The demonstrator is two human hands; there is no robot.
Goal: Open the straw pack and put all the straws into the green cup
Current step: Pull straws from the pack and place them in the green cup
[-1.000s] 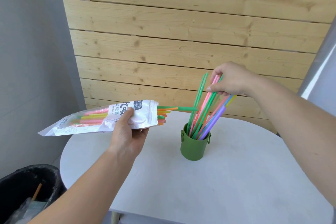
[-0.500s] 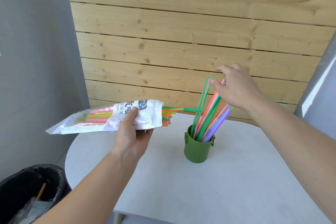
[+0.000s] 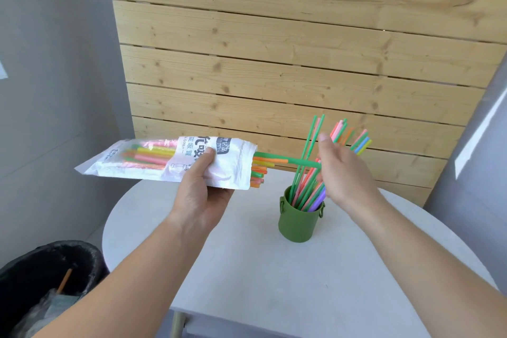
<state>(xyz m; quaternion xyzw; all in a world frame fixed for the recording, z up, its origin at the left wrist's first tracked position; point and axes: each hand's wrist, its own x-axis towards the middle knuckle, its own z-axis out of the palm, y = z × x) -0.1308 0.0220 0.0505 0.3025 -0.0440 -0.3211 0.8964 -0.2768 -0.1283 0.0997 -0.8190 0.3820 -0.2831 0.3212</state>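
Observation:
My left hand [image 3: 201,186] grips the white straw pack [image 3: 153,160] and holds it level above the table's left side, open end to the right. Coloured straw ends stick out of the opening, and one green straw [image 3: 285,160] reaches furthest right. The green cup [image 3: 297,223] stands on the round table, holding several straws [image 3: 307,167] that fan up to the right. My right hand [image 3: 343,170] hovers in front of those straws with fingers apart and empty, its fingertips close to the tip of the long green straw.
The round white table [image 3: 274,282] stands against a wooden slat wall [image 3: 301,49]. A black bin [image 3: 41,277] with a liner and rubbish sits on the floor at lower left. Grey walls flank both sides.
My right hand let go of the straws in the cup and moved down and left toward the pack's opening. The pack and left hand stayed almost where they were.

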